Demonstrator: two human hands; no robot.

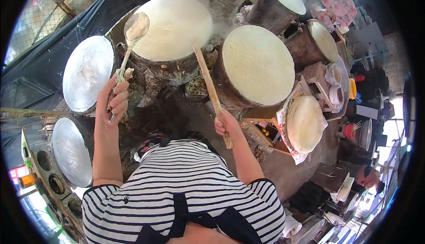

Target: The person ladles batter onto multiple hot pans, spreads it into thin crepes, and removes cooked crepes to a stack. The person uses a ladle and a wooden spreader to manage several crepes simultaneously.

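Observation:
My left hand (117,98) is closed around the handle of a ladle (136,26), raised with pale batter clinging to its bowl and lumps along the handle. The ladle's bowl shows in front of the left edge of a large round griddle (177,27), which is coated with a pale yellow layer of batter. In my right hand (229,125) is a long flat wooden stick (208,80), gripped near its lower end. The stick's far tip reaches the near right edge of that same griddle; whether it touches the batter, I cannot tell.
Another coated griddle (258,65) stands to the right, and bare silvery griddles (87,73) stand on the left. A stack of thin round flatbreads (304,124) lies at the right on a printed cloth. Steam rises at the back. A person (369,177) is at the far right.

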